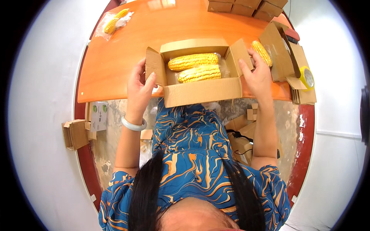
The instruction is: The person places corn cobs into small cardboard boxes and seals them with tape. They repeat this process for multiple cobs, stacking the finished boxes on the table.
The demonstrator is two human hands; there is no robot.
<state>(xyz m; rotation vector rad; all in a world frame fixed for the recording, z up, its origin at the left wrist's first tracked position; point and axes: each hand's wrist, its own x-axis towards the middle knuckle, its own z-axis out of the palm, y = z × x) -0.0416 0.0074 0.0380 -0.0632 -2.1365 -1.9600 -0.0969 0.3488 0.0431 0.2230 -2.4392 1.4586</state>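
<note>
Before me, at the near edge of the orange table, is a cardboard box (202, 89) with its flaps spread apart. Two wrapped ears of corn, an upper one (193, 61) and a lower one (200, 74), lie side by side inside it. My left hand (141, 83) grips the box's left end flap (156, 67) between thumb and fingers. On the opposite side, my right hand (257, 73) holds the right end flap (241, 57). Just beyond my right fingers, another ear of corn (262, 53) rests on the table.
A corn ear (113, 24) lies on clear plastic at the table's far left. Closed cardboard boxes (243, 8) are stacked at the far right. Nearer on the right are an upright carton (277, 53), flattened cardboard and a tape roll (307, 78). More boxes (75, 134) stand below the table.
</note>
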